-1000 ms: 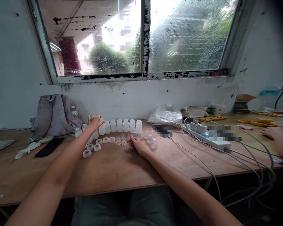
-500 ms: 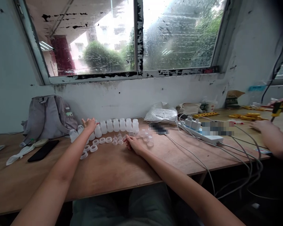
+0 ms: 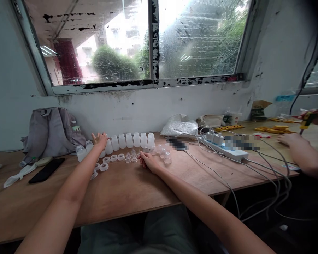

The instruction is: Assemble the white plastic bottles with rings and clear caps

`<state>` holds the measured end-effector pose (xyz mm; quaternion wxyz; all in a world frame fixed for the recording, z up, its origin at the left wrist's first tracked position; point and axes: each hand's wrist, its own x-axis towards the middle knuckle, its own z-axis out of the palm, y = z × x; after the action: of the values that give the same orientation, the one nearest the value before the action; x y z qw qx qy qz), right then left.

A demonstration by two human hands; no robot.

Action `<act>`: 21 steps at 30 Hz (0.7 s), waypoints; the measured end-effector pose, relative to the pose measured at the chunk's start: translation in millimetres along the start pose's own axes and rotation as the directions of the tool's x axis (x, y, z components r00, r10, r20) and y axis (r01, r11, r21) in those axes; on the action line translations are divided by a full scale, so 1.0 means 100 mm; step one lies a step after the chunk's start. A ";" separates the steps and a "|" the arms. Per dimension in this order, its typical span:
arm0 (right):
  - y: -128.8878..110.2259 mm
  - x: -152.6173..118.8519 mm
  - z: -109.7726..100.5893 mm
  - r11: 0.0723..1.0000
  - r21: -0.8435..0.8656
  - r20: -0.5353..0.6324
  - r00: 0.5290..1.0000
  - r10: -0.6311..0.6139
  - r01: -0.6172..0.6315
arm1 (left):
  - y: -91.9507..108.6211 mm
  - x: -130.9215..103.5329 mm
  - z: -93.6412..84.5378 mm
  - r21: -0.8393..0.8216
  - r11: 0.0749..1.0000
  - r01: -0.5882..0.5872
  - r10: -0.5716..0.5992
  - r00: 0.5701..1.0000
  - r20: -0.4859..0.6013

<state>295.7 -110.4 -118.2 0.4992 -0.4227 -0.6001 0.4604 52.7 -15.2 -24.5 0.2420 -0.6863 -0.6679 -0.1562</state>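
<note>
Along the wall side of the table stands a row of frosted bottles (image 3: 129,140). My left hand (image 3: 99,140) is over the row's left part with its fingers spread; the bottles beneath it are partly covered. White rings (image 3: 113,157) lie in front of the row. Clear nipples (image 3: 134,156) stand to their right, and my right hand (image 3: 147,159) rests beside them with its fingers curled together; whatever may be between the fingertips is too small to tell. Clear caps (image 3: 168,158) sit just right of that hand.
A grey backpack (image 3: 51,132), black phone (image 3: 47,170) and white cloth (image 3: 20,175) are at left. A plastic bag (image 3: 179,126) and power strip (image 3: 225,149) with trailing cables are at right. Beyond, another person's hand holds a yellow-black screwdriver (image 3: 307,120).
The whole view has shifted slightly. My two hands keep nearly the same places over the bottles and beside the nipples. At the far right, the other person's screwdriver has moved a little.
</note>
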 end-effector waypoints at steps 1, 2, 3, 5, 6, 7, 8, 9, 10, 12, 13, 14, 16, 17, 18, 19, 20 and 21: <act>0.00 0.00 0.00 1.000 -0.001 -0.001 1.000 -0.001 0.001 | 0.01 -0.01 -0.02 -0.008 1.000 -0.006 0.006 1.000 -0.030; 0.01 0.01 0.00 1.000 -0.001 0.000 1.000 -0.003 0.003 | 0.01 -0.03 -0.04 -0.024 0.999 -0.024 0.022 0.998 -0.066; 0.01 0.01 0.00 1.000 -0.001 0.001 1.000 -0.005 0.005 | 0.02 -0.05 -0.08 -0.045 0.997 -0.057 0.052 0.994 -0.100; 0.00 0.00 -0.01 1.000 0.000 0.007 1.000 -0.015 0.015 | 0.01 -0.14 -0.17 -0.098 0.981 -0.170 0.156 0.978 -0.138; 0.00 -0.01 -0.01 1.000 -0.003 0.011 1.000 -0.019 0.019 | -0.01 -0.20 -0.23 -0.123 0.964 -0.236 0.220 0.967 -0.129; -0.01 -0.01 0.00 1.000 -0.009 0.013 1.000 -0.021 0.021 | -0.04 -0.28 -0.28 -0.143 0.945 -0.295 0.284 0.954 -0.095; -0.03 -0.02 0.00 1.000 -0.019 0.016 1.000 -0.023 0.023 | -0.08 -0.37 -0.33 -0.160 0.928 -0.337 0.335 0.941 -0.043; -0.04 -0.03 0.00 0.999 -0.036 0.017 1.000 -0.025 0.025 | -0.14 -0.47 -0.37 -0.171 0.917 -0.359 0.369 0.929 0.028; -0.05 -0.04 0.00 0.997 -0.068 0.015 0.999 -0.029 0.030 | -0.20 -0.58 -0.41 -0.180 0.915 -0.361 0.384 0.917 0.110; -0.06 -0.05 0.01 0.987 -0.152 0.008 0.999 -0.047 0.047 | -0.35 -0.80 -0.45 -0.171 0.936 -0.307 0.344 0.900 0.268; -0.06 -0.05 0.01 0.980 -0.193 0.004 0.998 -0.058 0.057 | -0.42 -0.90 -0.45 -0.164 0.943 -0.288 0.328 0.882 0.339; -0.06 -0.05 0.01 0.971 -0.228 -0.001 0.998 -0.069 0.067 | -0.49 -0.99 -0.45 -0.152 0.951 -0.269 0.308 0.860 0.408; -0.05 -0.04 0.01 0.952 -0.292 -0.015 0.995 -0.096 0.088 | -0.59 -1.12 -0.42 -0.137 0.961 -0.240 0.276 0.813 0.512; -0.04 -0.03 0.01 0.941 -0.323 -0.025 0.993 -0.114 0.100 | -0.62 -1.16 -0.39 -0.141 0.962 -0.235 0.274 0.790 0.549; -0.03 -0.02 0.01 0.925 -0.362 -0.040 0.989 -0.139 0.115 | -0.64 -1.19 -0.37 -0.153 0.960 -0.234 0.279 0.769 0.575; -0.02 -0.01 0.01 0.906 -0.403 -0.059 0.984 -0.169 0.132 | -0.65 -1.21 -0.34 -0.176 0.954 -0.243 0.300 0.761 0.575; -0.01 -0.01 0.01 0.885 -0.441 -0.079 0.976 -0.202 0.147 | -0.64 -1.21 -0.33 -0.205 0.944 -0.259 0.330 0.765 0.553; 0.00 -0.01 0.02 0.869 -0.468 -0.097 0.968 -0.232 0.161 | -0.62 -1.20 -0.33 -0.235 0.931 -0.278 0.362 0.778 0.513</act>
<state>293.3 -111.3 -118.7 0.4738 -0.4982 -0.6921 0.2200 -12.3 -134.3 -54.2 0.0128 -0.8213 -0.5689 0.0420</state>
